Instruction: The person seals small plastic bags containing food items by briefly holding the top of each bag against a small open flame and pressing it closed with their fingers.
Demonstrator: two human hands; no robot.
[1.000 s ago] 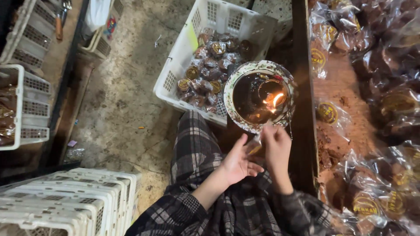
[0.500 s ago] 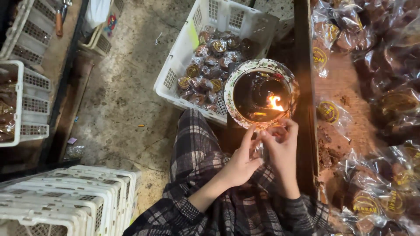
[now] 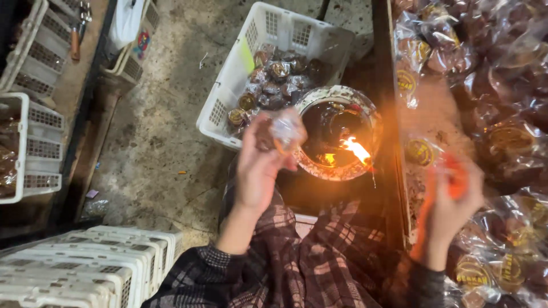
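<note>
Left hand (image 3: 260, 165) up over the lap, fingers (image 3: 268, 128) closed on a small clear-wrapped bag (image 3: 288, 128), blurry, just left of the round bowl (image 3: 365, 114) with a small flame (image 3: 357, 149) inside. White basket (image 3: 268, 28) of wrapped brown sweets on the floor behind the bowl. Right hand (image 3: 451, 197) out over the table (image 3: 425, 120), near a pile of wrapped packets (image 3: 508, 142). Too blurry to tell fingers there apart or together. Stacked white crates (image 3: 85, 265) at lower left.

Stained concrete floor (image 3: 154, 142), stacked white crates (image 3: 74, 268), dim light.
</note>
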